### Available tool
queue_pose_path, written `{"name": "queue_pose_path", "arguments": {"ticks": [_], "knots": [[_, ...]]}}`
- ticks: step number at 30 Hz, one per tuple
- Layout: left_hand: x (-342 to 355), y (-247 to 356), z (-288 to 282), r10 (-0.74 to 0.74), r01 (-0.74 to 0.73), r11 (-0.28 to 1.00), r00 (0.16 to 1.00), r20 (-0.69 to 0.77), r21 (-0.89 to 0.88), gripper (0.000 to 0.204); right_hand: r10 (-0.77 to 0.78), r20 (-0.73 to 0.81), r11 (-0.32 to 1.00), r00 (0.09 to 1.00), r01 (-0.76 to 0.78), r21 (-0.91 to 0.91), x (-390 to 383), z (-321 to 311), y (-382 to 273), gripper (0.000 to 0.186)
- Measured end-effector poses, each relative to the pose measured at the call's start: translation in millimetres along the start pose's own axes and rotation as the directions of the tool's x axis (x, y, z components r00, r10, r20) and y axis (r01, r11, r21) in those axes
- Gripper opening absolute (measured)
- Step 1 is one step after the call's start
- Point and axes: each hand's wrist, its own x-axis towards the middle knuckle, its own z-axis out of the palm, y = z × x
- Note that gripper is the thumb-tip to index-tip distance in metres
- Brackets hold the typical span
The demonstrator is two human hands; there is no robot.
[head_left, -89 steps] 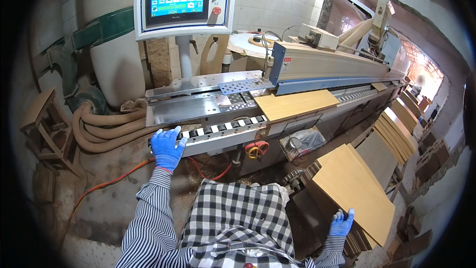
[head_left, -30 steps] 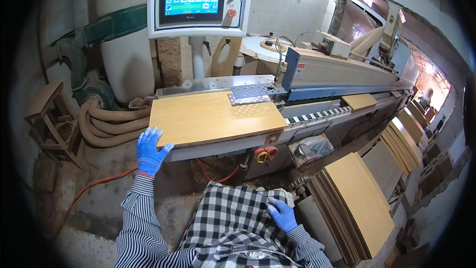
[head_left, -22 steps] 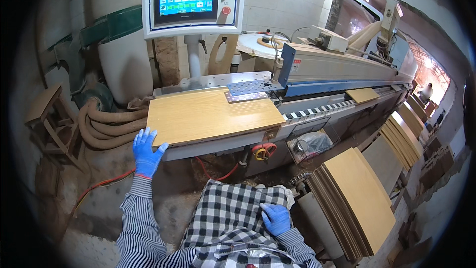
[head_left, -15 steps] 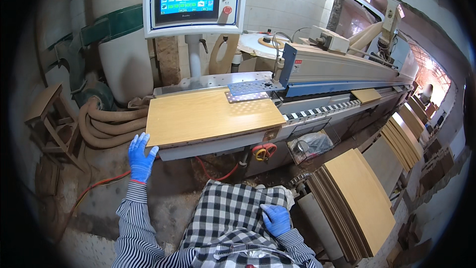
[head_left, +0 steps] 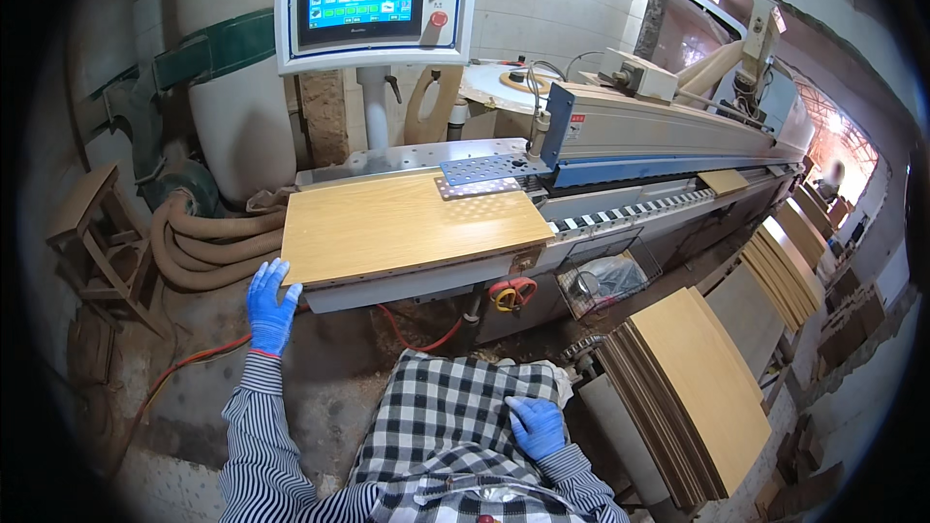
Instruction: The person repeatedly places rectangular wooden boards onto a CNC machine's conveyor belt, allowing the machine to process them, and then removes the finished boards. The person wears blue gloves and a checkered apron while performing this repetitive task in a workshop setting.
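My left hand (head_left: 271, 305), in a blue glove, has its fingers apart at the lower left corner of a light wood board (head_left: 397, 230), touching or very near it. The board lies across the machine's near bed, its far right corner under a blue perforated plate (head_left: 475, 169). My right hand (head_left: 538, 426), also gloved, rests on my checked lap (head_left: 426, 407) with loosely bent fingers and holds nothing visible. Farther right, a smaller board (head_left: 724, 181) sits on the roller track (head_left: 620, 212).
A control panel (head_left: 370, 5) stands above the bed. Hoses (head_left: 184, 261) and a wooden stand (head_left: 82, 199) are at left. A board stack (head_left: 697, 378) is beside me at right, more stacks (head_left: 775, 281) beyond. A person (head_left: 829, 184) is in the far doorway.
The large board has come onto the left bed. My right hand has left the stack for my lap. My left hand has edged left and down. The smaller board has moved right along the track.
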Motion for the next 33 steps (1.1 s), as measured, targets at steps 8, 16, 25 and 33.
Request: {"name": "queue_pose_path", "arguments": {"ticks": [8,16,25,33], "knots": [[2,3,-3,-0.024,0.024,1.0,1.0,0.014,-0.009,0.043,0.001,0.016,1.0,1.0,-0.001,-0.002,1,-2,-1,0.033],[7,19,2,0.002,-0.002,1.0,1.0,0.01,0.021,0.047,0.0,0.023,1.0,1.0,0.0,0.002,3,-2,-3,0.033],[24,84,34,0.092,-0.093,0.995,0.995,0.035,0.044,0.047,0.008,-0.018,1.0,1.0,-0.008,0.003,1,-2,-4,0.031],[30,94,75,0.37,-0.372,0.925,0.928,0.036,0.08,0.049,0.293,-0.221,0.938,0.93,-0.235,0.255,28,-41,29,0.029]]}}
